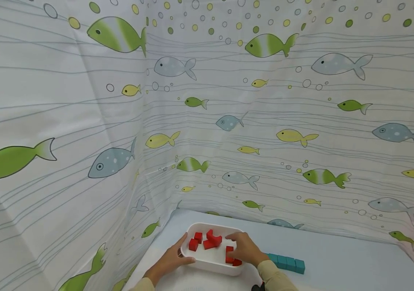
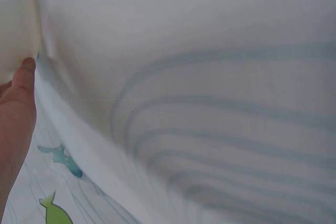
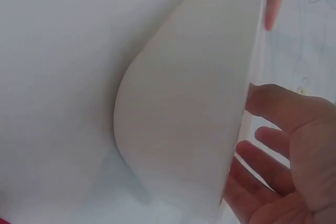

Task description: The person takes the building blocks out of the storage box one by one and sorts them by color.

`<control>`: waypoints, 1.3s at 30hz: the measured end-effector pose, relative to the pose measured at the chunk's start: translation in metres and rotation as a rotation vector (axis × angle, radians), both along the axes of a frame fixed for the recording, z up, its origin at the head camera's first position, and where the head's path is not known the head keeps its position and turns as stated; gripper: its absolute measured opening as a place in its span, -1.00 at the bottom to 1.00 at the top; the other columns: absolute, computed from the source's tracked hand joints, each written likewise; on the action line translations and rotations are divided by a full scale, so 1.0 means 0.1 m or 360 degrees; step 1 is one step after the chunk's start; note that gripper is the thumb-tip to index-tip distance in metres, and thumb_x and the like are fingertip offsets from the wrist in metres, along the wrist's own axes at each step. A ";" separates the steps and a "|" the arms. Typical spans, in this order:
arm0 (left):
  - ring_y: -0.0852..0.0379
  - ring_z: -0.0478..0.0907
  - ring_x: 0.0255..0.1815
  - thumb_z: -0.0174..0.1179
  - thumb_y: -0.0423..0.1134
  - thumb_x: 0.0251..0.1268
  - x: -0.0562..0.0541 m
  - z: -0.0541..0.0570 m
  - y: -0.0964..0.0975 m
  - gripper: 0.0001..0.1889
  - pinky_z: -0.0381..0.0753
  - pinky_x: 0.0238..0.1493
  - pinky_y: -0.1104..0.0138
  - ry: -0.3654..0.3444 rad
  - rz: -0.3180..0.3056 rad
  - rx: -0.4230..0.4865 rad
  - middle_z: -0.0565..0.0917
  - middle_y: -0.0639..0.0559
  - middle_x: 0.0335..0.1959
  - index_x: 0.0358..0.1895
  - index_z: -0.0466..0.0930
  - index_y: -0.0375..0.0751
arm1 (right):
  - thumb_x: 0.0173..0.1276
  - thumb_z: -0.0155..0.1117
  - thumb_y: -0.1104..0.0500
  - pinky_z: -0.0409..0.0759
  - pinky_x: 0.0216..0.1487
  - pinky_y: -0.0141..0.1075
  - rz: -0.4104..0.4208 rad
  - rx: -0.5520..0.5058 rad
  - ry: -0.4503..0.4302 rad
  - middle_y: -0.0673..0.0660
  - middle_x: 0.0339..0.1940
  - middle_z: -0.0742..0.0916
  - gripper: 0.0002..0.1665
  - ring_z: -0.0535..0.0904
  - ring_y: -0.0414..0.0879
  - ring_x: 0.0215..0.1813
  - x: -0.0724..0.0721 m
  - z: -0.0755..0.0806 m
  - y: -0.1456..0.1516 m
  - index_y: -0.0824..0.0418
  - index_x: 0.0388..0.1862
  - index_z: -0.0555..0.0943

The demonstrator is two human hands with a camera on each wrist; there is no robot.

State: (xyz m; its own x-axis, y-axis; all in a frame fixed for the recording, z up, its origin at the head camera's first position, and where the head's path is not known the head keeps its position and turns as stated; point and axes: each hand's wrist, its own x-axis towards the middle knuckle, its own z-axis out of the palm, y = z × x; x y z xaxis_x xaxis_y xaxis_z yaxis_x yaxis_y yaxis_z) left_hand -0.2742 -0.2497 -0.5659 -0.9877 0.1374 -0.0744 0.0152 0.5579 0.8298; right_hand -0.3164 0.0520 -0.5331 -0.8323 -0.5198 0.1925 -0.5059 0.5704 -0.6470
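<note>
A white tray (image 1: 207, 265) with rounded corners holds several red blocks (image 1: 193, 244), among them cubes and an arch-shaped piece (image 1: 215, 238). My left hand (image 1: 170, 257) grips the tray's left end, fingers along the side wall and thumb at the front wall. In the left wrist view only a fingertip part of that hand (image 2: 22, 85) shows at the left edge. Over the tray's right end, my right hand (image 1: 244, 247) reaches in with thumb and fingers spread above a red block (image 1: 229, 251). The right wrist view shows the right hand (image 3: 278, 166) across the rim, its blocks hidden behind the wall.
Just right of my right forearm, a row of teal blocks (image 1: 286, 262) lies on the pale table (image 1: 337, 258). A dark object (image 1: 257, 287) peeks out by the right sleeve at the bottom edge. Fish-patterned white curtains (image 1: 207, 121) hang around the table's left and back.
</note>
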 end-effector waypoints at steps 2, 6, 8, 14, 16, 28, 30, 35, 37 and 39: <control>-0.36 0.23 0.39 0.46 0.15 -0.02 -0.01 0.01 0.00 0.16 0.42 0.25 -0.06 0.0006 -0.0001 -0.0001 0.15 -0.37 0.48 0.56 -0.05 -0.20 | -0.01 0.60 0.19 0.69 -0.08 -0.04 -0.0011 0.0052 0.0026 0.25 -0.05 0.72 -0.42 0.59 0.19 -0.02 -0.02 0.00 -0.06 0.37 0.02 0.67; -0.35 0.23 0.40 0.47 0.14 -0.02 -0.02 0.02 -0.01 0.16 0.42 0.25 -0.06 0.0008 -0.0009 0.0001 0.14 -0.37 0.48 0.56 -0.06 -0.19 | -0.08 0.64 0.14 0.64 0.00 0.00 -0.0068 0.0210 0.0072 0.18 -0.07 0.73 -0.39 0.57 0.08 -0.05 -0.05 -0.01 -0.14 0.35 -0.02 0.69; -0.35 0.23 0.40 0.47 0.13 -0.02 -0.04 0.02 -0.01 0.16 0.42 0.25 -0.05 0.0009 -0.0013 0.0000 0.14 -0.36 0.48 0.56 -0.06 -0.19 | -0.12 0.66 0.13 0.63 0.01 0.00 -0.0083 0.0259 0.0065 0.16 -0.08 0.73 -0.38 0.56 0.03 -0.07 -0.06 -0.02 -0.16 0.34 -0.03 0.69; -0.35 0.24 0.40 0.47 0.13 -0.02 -0.06 0.01 0.00 0.16 0.45 0.23 -0.05 0.0018 -0.0009 0.0004 0.15 -0.36 0.48 0.56 -0.06 -0.19 | -0.19 0.68 0.18 0.66 -0.09 -0.14 -0.0042 0.0337 0.0083 0.15 -0.19 0.76 -0.40 0.58 -0.06 -0.19 -0.08 -0.04 -0.19 0.35 -0.10 0.71; -0.35 0.24 0.40 0.47 0.15 -0.04 -0.05 0.00 0.01 0.17 0.44 0.23 -0.04 0.0002 0.0004 0.0006 0.15 -0.36 0.48 0.56 -0.06 -0.18 | -0.21 0.67 0.21 0.65 -0.14 -0.18 -0.0043 0.0358 0.0102 0.14 -0.23 0.75 -0.41 0.56 -0.08 -0.24 -0.07 -0.06 -0.19 0.36 -0.12 0.71; -0.34 0.24 0.40 0.48 0.10 -0.01 -0.03 -0.03 0.03 0.14 0.43 0.25 -0.06 0.0015 -0.0008 0.0005 0.16 -0.35 0.48 0.56 -0.04 -0.18 | -0.22 0.66 0.21 0.60 -0.22 -0.22 -0.0098 0.0465 0.0054 0.03 -0.36 0.70 -0.45 0.44 -0.14 -0.30 -0.11 -0.23 -0.20 0.35 -0.17 0.71; -0.35 0.24 0.40 0.47 0.10 -0.01 -0.02 -0.02 0.03 0.13 0.43 0.24 -0.06 0.0030 -0.0015 -0.0004 0.16 -0.35 0.48 0.56 -0.04 -0.19 | -0.23 0.67 0.19 0.58 -0.25 -0.26 -0.0097 0.0470 0.0065 0.00 -0.37 0.69 -0.44 0.42 -0.16 -0.31 -0.11 -0.24 -0.21 0.35 -0.17 0.71; -0.36 0.24 0.39 0.48 0.10 -0.02 0.00 0.00 0.03 0.14 0.43 0.23 -0.07 0.0029 -0.0005 -0.0009 0.16 -0.36 0.48 0.56 -0.04 -0.20 | -0.20 0.68 0.16 0.58 -0.26 -0.26 -0.0097 0.0412 0.0068 -0.04 -0.39 0.68 -0.42 0.43 -0.17 -0.34 -0.09 -0.22 -0.20 0.34 -0.15 0.70; -0.36 0.23 0.39 0.48 0.10 -0.02 0.01 0.01 0.02 0.14 0.43 0.23 -0.07 0.0027 -0.0002 -0.0006 0.16 -0.36 0.48 0.56 -0.03 -0.20 | -0.17 0.67 0.16 0.62 -0.22 -0.22 -0.0103 0.0371 0.0052 -0.01 -0.36 0.69 -0.41 0.45 -0.15 -0.32 -0.08 -0.19 -0.18 0.36 -0.12 0.69; -0.36 0.23 0.39 0.48 0.11 -0.03 0.00 0.00 0.01 0.14 0.44 0.23 -0.07 0.0025 0.0001 -0.0009 0.16 -0.36 0.48 0.56 -0.03 -0.20 | -0.14 0.65 0.18 0.64 -0.16 -0.15 -0.0116 0.0338 0.0038 0.01 -0.31 0.69 -0.40 0.47 -0.13 -0.29 -0.06 -0.16 -0.16 0.37 -0.08 0.67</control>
